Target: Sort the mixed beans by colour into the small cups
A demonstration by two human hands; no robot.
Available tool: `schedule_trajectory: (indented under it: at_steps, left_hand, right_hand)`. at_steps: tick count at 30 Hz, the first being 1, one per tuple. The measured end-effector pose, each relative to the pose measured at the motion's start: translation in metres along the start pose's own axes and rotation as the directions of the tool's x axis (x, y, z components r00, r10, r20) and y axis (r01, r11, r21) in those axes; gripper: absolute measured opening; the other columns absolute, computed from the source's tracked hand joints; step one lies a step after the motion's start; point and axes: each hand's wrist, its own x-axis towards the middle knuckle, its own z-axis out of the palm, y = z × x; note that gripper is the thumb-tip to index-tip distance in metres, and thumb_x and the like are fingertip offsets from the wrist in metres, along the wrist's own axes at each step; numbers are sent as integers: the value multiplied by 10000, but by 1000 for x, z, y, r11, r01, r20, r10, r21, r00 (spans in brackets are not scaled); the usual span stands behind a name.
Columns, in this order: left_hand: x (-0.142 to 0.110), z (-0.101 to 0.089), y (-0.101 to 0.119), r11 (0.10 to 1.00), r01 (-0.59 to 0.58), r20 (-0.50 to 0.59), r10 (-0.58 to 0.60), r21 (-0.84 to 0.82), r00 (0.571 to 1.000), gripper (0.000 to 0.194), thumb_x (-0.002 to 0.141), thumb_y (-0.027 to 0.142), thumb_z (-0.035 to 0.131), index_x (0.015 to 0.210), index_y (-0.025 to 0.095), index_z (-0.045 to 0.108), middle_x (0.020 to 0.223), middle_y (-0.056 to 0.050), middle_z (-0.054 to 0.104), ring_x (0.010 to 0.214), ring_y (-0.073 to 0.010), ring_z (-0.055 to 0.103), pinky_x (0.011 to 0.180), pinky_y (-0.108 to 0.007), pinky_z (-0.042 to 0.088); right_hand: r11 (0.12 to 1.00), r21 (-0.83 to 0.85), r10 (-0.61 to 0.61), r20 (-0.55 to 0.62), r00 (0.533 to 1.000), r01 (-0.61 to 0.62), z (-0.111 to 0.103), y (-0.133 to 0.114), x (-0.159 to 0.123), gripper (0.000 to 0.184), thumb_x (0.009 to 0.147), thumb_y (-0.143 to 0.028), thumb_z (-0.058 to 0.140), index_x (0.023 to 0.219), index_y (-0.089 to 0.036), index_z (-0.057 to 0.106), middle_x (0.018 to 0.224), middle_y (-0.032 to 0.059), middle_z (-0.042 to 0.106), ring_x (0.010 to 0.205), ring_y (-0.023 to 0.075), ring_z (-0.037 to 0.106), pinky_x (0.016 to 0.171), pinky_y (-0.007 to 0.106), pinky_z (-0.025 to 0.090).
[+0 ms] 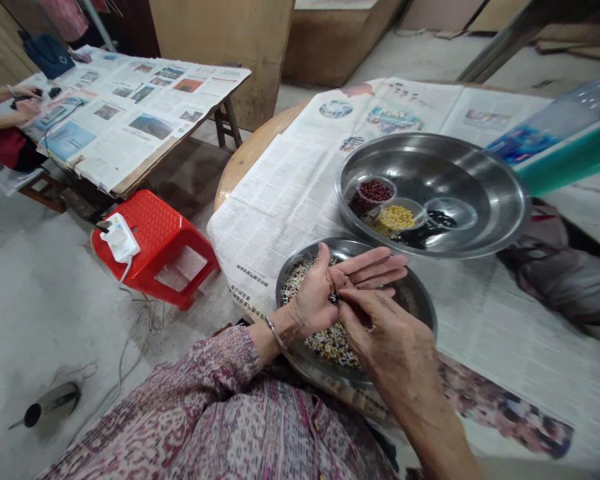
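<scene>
My left hand (325, 290) lies palm up with its fingers stretched out, over the nearer steel bowl (423, 310). A few black beans (334, 297) rest in its palm. My right hand (390, 333) pinches at the palm with thumb and forefinger, right beside those beans; what is between the fingertips is hidden. Beneath both hands, the bowl holds mixed beans and grains (333, 345) in white, yellow, black and red. Behind it stands a larger steel basin (500, 193). Inside are clear cups of red beans (375, 191), yellow beans (397, 217) and black beans (442, 218).
Newspaper (280, 200) covers the round table. A clear bottle (555, 120) and a green object (575, 157) are at the right, near a dark plastic bag (565, 267). To the left stands a red stool (155, 247) carrying a power strip (119, 238). Another person (5, 130) sits farther off.
</scene>
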Motion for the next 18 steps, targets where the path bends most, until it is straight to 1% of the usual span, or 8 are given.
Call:
schedule_trajectory:
  at_steps: [4,6,9,11,13,16,18]
  left_hand:
    - [1,-3,-4,999,21,7,-21,-27,1000,883,973,668,61,1487,38,406,1510,-223,439,1411,-303,432,1208,-478,243]
    - [1,-5,-5,999,29,23,-28,-40,999,878,968,679,84,1483,53,420,1501,-217,455,1406,-303,440,1205,-477,256]
    - [0,-7,-4,998,29,48,-26,-55,998,882,956,705,119,1473,70,445,1504,-196,459,1415,-293,430,1207,-448,264]
    - [-1,-8,-3,998,18,57,-14,-58,998,888,951,713,124,1466,70,457,1508,-190,456,1419,-284,426,1214,-431,252]
    - [-1,-7,-3,998,1,66,3,-59,998,897,951,713,111,1467,64,452,1521,-194,435,1422,-285,420,1219,-437,240]
    - [-2,-5,-3,999,-4,64,7,-54,998,920,947,713,72,1481,50,423,1540,-206,400,1431,-303,403,1219,-474,223]
    - [-3,-4,-3,999,5,46,-2,-52,999,936,943,719,61,1484,42,414,1539,-216,398,1435,-314,393,1218,-486,216]
  right_hand:
    - [999,35,-14,-34,999,15,1,1,4,149,905,-191,544,967,-175,678,909,55,747,750,162,685,691,285,519]
    - [995,99,4,-48,999,0,-2,0,6,138,898,-187,568,976,-170,680,935,55,750,801,158,697,750,273,531]
    - [983,171,75,-60,995,-64,-10,0,8,144,897,-186,584,1001,-176,683,970,48,749,851,150,703,823,266,534]
    - [981,168,106,-50,993,-97,-16,1,6,144,899,-194,585,999,-181,687,959,43,746,827,144,701,810,259,536]
    - [981,164,108,-21,994,-103,-18,1,3,139,900,-212,587,987,-181,691,940,42,745,793,140,698,777,251,538]
    - [982,153,105,17,994,-107,-16,1,-1,152,897,-254,595,983,-179,694,932,48,747,756,142,695,711,249,539]
    - [984,131,115,25,993,-117,-12,0,-3,172,898,-279,589,990,-181,697,942,56,749,755,152,695,694,266,540]
